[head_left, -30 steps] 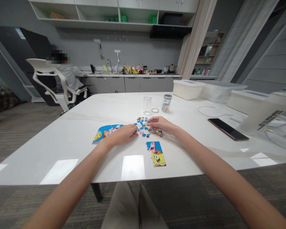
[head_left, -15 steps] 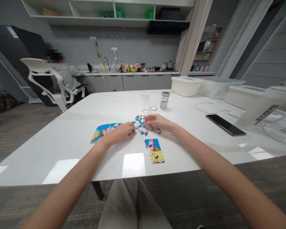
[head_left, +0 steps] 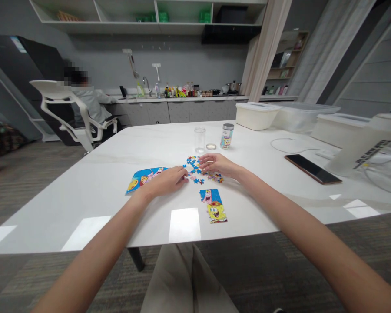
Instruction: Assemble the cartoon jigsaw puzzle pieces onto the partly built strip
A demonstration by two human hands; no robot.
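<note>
Loose jigsaw puzzle pieces (head_left: 192,163), mostly blue, lie scattered between my hands. At the left edge of the pieces, my left hand (head_left: 171,179) rests with curled fingers, and what they hold, if anything, is hidden. My right hand (head_left: 219,164) is over the right side of the pieces, its fingers bent but apart, with no piece visibly gripped. Nearer to me is a joined puzzle section (head_left: 214,205) with a pink and a yellow cartoon character. A colourful picture sheet (head_left: 140,180) lies partly behind my left hand.
Beyond the pieces stand a clear jar (head_left: 200,140), a round lid (head_left: 211,147) and a cartoon-printed can (head_left: 227,136). To the right are a phone (head_left: 313,168), a cable, a large pale bottle (head_left: 361,145) and storage boxes (head_left: 256,116). A person sits in a white chair (head_left: 50,93) far left.
The view has shifted slightly, moving the tabletop things a little rightward in the picture. Both hands stay at nearly the same places by the pieces.
</note>
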